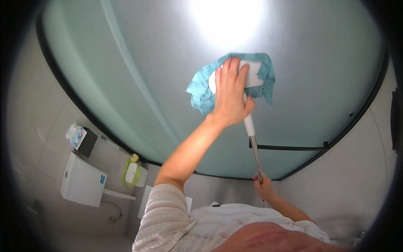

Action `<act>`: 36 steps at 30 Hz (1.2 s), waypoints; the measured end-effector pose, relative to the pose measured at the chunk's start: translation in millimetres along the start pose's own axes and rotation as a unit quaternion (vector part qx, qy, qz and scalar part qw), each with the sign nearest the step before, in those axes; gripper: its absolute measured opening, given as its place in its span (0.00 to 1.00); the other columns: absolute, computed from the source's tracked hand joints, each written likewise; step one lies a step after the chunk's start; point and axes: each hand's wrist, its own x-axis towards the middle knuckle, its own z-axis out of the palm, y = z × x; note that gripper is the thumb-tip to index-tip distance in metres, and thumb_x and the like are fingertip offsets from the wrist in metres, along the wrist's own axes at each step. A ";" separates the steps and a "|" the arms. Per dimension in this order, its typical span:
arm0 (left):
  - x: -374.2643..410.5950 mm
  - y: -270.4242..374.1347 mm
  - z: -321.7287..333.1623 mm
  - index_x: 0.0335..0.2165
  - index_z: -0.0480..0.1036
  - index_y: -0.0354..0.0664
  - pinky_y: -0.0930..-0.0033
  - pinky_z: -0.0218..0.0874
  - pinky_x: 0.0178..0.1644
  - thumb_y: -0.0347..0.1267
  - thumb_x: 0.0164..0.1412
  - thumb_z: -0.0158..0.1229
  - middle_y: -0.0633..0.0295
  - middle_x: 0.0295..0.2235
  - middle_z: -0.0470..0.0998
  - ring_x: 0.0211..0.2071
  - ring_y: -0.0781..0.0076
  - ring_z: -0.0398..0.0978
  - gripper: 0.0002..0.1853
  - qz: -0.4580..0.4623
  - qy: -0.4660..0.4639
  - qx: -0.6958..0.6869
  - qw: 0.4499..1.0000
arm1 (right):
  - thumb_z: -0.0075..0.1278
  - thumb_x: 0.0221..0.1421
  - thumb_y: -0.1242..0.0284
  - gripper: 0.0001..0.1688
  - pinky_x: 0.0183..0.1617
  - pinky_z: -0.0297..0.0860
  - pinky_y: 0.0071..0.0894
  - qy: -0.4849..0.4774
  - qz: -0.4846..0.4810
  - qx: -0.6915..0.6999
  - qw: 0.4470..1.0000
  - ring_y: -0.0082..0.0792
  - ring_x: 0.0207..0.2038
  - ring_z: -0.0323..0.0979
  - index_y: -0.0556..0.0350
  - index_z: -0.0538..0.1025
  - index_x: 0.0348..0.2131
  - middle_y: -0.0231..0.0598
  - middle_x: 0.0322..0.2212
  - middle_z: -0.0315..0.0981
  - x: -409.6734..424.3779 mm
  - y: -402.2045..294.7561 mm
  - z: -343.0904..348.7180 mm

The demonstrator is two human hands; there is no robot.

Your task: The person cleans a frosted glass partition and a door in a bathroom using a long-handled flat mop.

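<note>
A flat mop has a white head plate (pixel 254 75) with a torn-edged light blue cloth (pixel 201 86) around it. The cloth side lies against a frosted, greenish glass panel (pixel 163 63). My left hand (pixel 230 91) lies over the plate and the base of the handle, fingers stretched upward across the plate and thumb beside the white handle sleeve (pixel 248 124). Lower down, my right hand (pixel 264 187) is wrapped around the metal mop pole (pixel 256 157). The pole runs down towards my body, its far end hidden.
A black frame (pixel 75 100) edges the glass, with a black bar (pixel 289 147) at lower right. At left are a white toilet cistern (pixel 83 182), a tissue pack (pixel 77 137) on a dark box (pixel 88 143), a green-rimmed bin (pixel 131 173) and a yellow-headed brush (pixel 134 157).
</note>
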 end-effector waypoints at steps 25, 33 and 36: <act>55.8 -1.7 -41.8 0.50 0.55 0.24 0.49 0.42 0.54 0.36 0.36 0.63 0.41 0.53 0.54 0.55 0.46 0.51 0.44 0.097 -0.036 0.152 0.983 | 0.43 0.54 0.79 0.01 0.16 0.53 0.22 0.012 -0.033 0.022 0.999 0.17 0.12 0.53 0.58 0.68 0.29 0.29 0.10 0.56 29.2 -40.6 -2.4; 52.3 0.5 -42.3 0.51 0.56 0.28 0.52 0.41 0.57 0.35 0.38 0.61 0.43 0.53 0.57 0.56 0.48 0.52 0.41 0.072 -0.029 0.167 0.983 | 0.44 0.53 0.79 0.01 0.16 0.54 0.22 0.010 -0.045 0.040 0.998 0.18 0.12 0.55 0.59 0.68 0.29 0.31 0.09 0.56 31.8 -42.6 -12.5; 64.8 0.5 -47.3 0.51 0.55 0.27 0.51 0.39 0.58 0.36 0.39 0.62 0.42 0.53 0.57 0.57 0.46 0.50 0.42 0.082 -0.024 0.170 0.982 | 0.44 0.52 0.79 0.02 0.17 0.56 0.21 0.008 -0.035 0.048 0.998 0.19 0.13 0.56 0.59 0.68 0.29 0.32 0.10 0.58 39.4 -46.7 -13.2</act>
